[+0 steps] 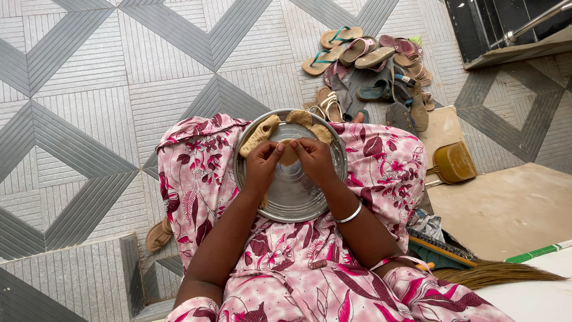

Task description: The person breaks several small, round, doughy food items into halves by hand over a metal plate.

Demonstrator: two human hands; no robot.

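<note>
While both hands pinch it, dough piece sits over steel plate on the lap.
Left hand and right hand grip its edges; pale tan, folded, soft. Two shaped pieces lie at the plate's far rim.

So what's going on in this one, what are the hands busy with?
A seated person in a pink flowered dress holds a round metal tray on their lap. Both hands work one small piece of dough over the tray: the left hand and the right hand pinch its edge between the fingertips. Two folded dough pieces lie along the tray's far rim, one to the left, one at the top. A pile of sandals sits on the tiled floor beyond.
</note>
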